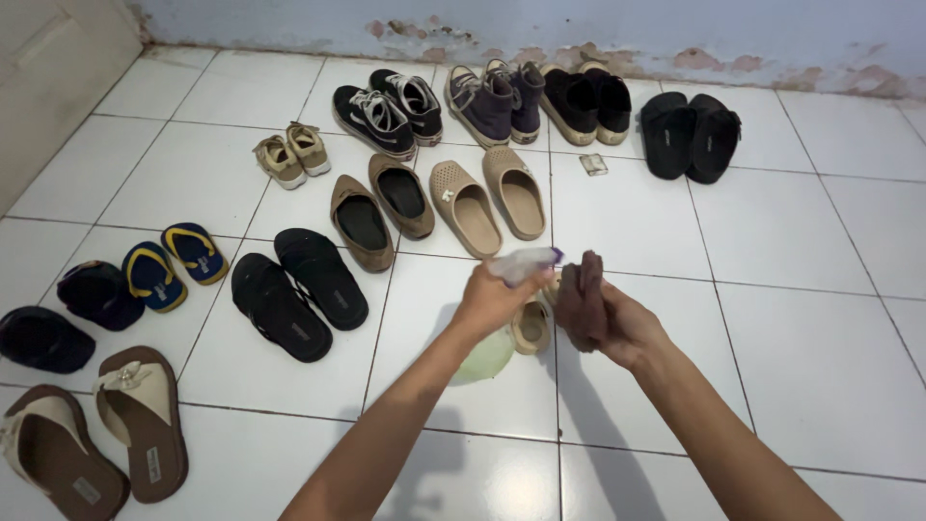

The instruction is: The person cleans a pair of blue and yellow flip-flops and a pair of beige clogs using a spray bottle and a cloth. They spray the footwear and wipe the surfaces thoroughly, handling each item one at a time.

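My left hand grips a spray bottle with a pale, purple-tipped head; its greenish body hangs below my wrist. The nozzle points right, toward a dark brown cloth bunched in my right hand. Both hands are held close together above the white tiled floor. Under and between them a small beige shoe lies on the tiles, partly hidden by my fingers.
Several pairs of footwear lie in rows: dark sneakers and black slides by the peeling wall, beige clogs, brown flats, black sandals, blue-yellow flip-flops and brown-cream sandals at left.
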